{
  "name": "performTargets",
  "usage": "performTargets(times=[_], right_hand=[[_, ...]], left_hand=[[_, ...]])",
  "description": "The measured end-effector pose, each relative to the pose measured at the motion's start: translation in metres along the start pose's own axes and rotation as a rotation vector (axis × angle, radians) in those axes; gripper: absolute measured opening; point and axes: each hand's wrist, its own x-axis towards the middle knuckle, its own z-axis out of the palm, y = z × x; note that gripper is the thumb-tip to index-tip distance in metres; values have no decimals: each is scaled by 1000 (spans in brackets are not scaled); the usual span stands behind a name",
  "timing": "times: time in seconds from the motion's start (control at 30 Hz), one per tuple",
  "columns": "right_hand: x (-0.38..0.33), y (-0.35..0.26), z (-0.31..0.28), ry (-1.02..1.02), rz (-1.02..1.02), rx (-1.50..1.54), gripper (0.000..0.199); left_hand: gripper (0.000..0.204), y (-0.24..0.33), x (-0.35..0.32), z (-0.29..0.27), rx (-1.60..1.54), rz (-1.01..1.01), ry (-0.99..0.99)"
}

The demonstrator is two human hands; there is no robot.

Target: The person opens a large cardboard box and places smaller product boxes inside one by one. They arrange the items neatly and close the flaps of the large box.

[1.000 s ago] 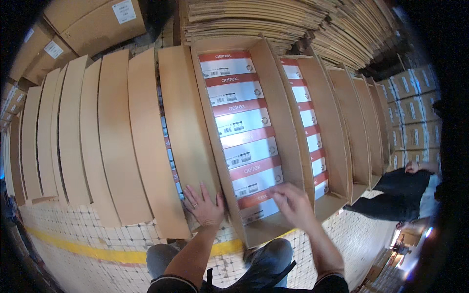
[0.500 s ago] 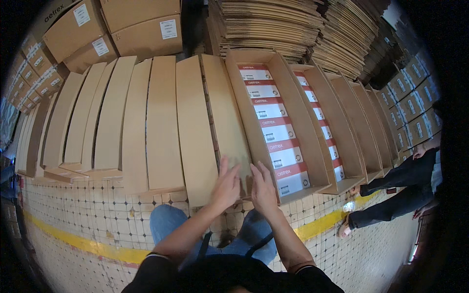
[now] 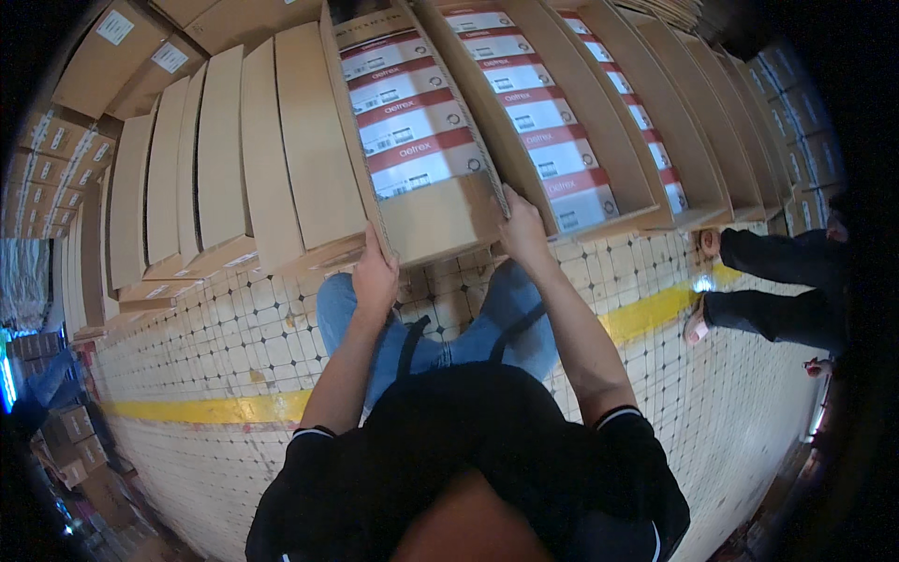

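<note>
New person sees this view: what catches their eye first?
Probably the red-and-white boxes lined up in the open carton at upper middle, with the person's left hand and right hand at its near corners. Next, the yellow stripe across the tiled floor, and another person's dark-trousered legs at far right.

Free room above red-and-white boxes (image 3: 412, 112); neighbouring carton walls (image 3: 599, 131) bar sideways passage.

At ten o'clock, white-labelled cartons (image 3: 103, 67) stand piled. Flat cardboard (image 3: 672, 9) lies heaped at one o'clock, stacked cartons (image 3: 811, 155) at two. A co-worker's dark-trousered legs (image 3: 773, 314) show at three. A yellow stripe (image 3: 225, 409) crosses the tiled floor (image 3: 215, 461) from eight to three.
</note>
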Motion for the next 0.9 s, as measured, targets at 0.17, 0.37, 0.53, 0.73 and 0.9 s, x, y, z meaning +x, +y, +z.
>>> performTargets(times=[0.17, 0.37, 0.53, 0.73, 0.9], right_hand=[[15, -12, -29, -154, 18, -85, 47], [39, -62, -83, -144, -71, -269, 50], [53, -111, -119, 131, -140, -277, 68], [61, -124, -129, 161, -196, -292, 67], [61, -122, -127, 177, -204, -325, 59]], left_hand=[[35, -4, 2, -20, -174, -59, 22], [41, 21, 22, -77, 86, 165, 236], [44, 63, 44, -135, 82, 212, 363], [44, 78, 44, -151, 56, 209, 362], [45, 75, 46, -149, 47, 217, 362]])
